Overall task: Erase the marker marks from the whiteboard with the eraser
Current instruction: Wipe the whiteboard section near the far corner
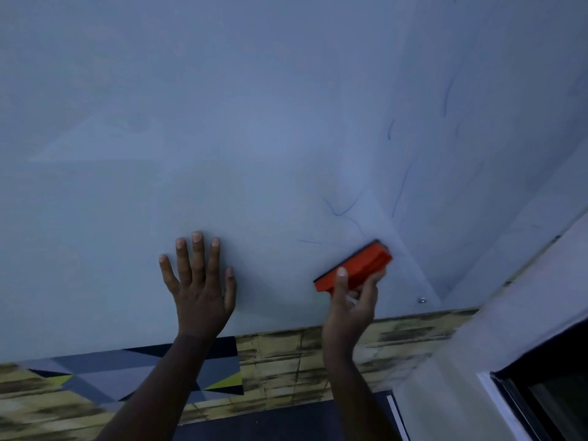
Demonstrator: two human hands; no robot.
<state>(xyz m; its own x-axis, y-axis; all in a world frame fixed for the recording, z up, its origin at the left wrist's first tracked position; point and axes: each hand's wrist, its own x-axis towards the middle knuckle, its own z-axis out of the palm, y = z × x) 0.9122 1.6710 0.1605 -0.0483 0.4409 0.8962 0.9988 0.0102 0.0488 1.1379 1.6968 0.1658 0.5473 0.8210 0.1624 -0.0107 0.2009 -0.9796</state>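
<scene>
While the left hand (199,284) lies flat on the whiteboard (222,122) with all its fingers spread and straight, the right hand (350,308) is wrapped around an orange eraser (356,265), thumb across the near face and the other fingers curled round the far edge. So one hand is just pressing on the board holding nothing, the other is clamped on the eraser, and the two are well apart on the lower part of the board.

The eraser sits tilted, its dark felt side against the board surface, down near the board's lower right corner. Just above and to its left there are thin blue marker marks (345,208), kinda like a faint cross of curved lines, and a short dash beside them. More thin blue strokes (402,189) run up the right part of the board, pretty faint in this dim light.

A small metal screw (422,301) sits at the board's bottom right corner. Below the board the wall (318,358) has a yellowish worn brick-like pattern, with a grey, black and yellow geometric panel (105,374) on the left. A dark window frame (547,393) shows at the bottom right.
</scene>
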